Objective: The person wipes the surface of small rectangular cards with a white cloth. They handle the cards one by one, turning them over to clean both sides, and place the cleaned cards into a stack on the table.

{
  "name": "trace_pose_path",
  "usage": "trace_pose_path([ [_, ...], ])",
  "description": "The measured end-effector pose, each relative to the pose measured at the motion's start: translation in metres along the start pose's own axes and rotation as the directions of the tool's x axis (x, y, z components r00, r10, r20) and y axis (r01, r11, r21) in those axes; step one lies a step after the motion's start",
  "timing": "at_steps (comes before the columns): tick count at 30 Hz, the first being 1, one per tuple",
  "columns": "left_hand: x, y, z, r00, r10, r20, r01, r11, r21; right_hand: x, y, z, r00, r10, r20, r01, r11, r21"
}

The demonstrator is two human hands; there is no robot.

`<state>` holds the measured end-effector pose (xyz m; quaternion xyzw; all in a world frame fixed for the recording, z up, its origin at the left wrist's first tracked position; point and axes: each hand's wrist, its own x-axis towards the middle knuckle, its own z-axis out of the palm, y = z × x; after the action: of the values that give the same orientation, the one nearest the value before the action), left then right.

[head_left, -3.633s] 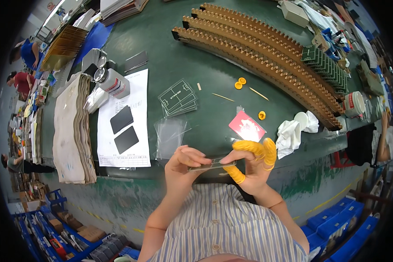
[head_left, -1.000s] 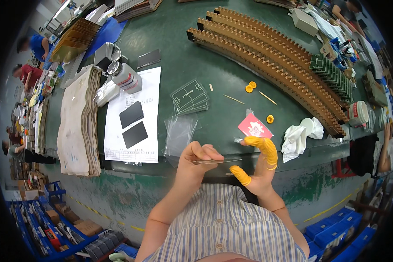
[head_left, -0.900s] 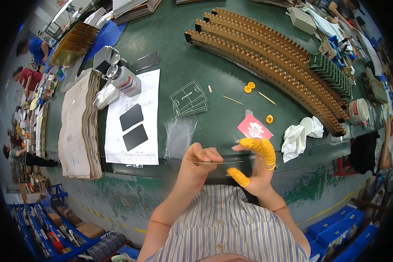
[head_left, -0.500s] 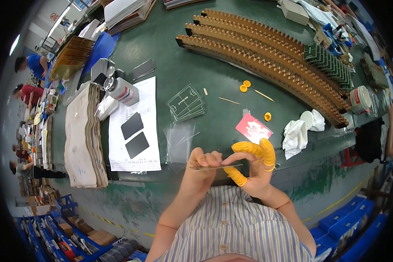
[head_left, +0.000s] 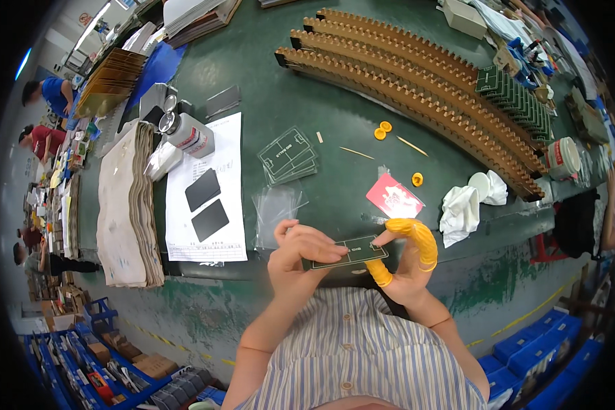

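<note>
Just above the table's front edge, a small thin rectangular panel (head_left: 357,255) with white printed lines is tilted so its face shows. My left hand (head_left: 295,258) grips its left end, fingers on top. My right hand (head_left: 411,268), with yellow finger cots on some fingers, pinches the right end. Beyond my left hand lie clear plastic sleeves (head_left: 278,213) and a fanned stack of similar printed panels (head_left: 288,156). A pink card (head_left: 393,197) with a white pattern lies beyond my right hand, near a loose yellow finger cot (head_left: 417,180). Two more cots (head_left: 383,130) sit farther off.
Wooden slotted racks (head_left: 403,89) cross the far right, some holding green panels (head_left: 516,99). Left are dark cards (head_left: 210,221) on a paper sheet (head_left: 205,251), a pump bottle (head_left: 194,137) and a stained stack (head_left: 124,205). Wooden sticks (head_left: 413,145) and white cloth (head_left: 460,212) lie right.
The panel, seen nearly edge-on before, has turned to show its printed face. My left fingers have spread along it, and my right fingers have shifted to its right end.
</note>
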<state>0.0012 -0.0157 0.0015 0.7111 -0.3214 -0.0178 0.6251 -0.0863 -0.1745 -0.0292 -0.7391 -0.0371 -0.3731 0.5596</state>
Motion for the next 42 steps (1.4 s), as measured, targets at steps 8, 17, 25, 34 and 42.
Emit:
trace_pose_path([
  [8, -0.003, 0.0, -0.001, 0.999, -0.039, 0.022, 0.04, 0.999, -0.027, 0.0, 0.003, 0.001, 1.0, 0.001, -0.016, 0.001, 0.992, 0.123],
  [17, -0.004, 0.004, 0.0, 0.995, -0.1, 0.004, 0.1, 0.995, 0.002, 0.001, 0.0, 0.001, 0.999, 0.042, 0.01, -0.043, 0.995, 0.091],
  [25, -0.004, 0.0, 0.001, 0.999, -0.044, -0.002, 0.044, 0.998, 0.041, 0.0, 0.003, -0.001, 0.999, 0.036, 0.017, -0.038, 0.99, 0.136],
  [34, 0.003, 0.002, -0.005, 0.993, 0.12, -0.011, -0.115, 0.974, 0.194, -0.008, -0.004, -0.006, 0.999, -0.031, -0.038, 0.025, 0.989, -0.146],
  [42, 0.01, 0.0, -0.007, 0.973, -0.167, 0.162, 0.192, 0.969, -0.155, 0.006, -0.001, -0.002, 0.995, -0.054, -0.084, 0.071, 0.975, 0.212],
])
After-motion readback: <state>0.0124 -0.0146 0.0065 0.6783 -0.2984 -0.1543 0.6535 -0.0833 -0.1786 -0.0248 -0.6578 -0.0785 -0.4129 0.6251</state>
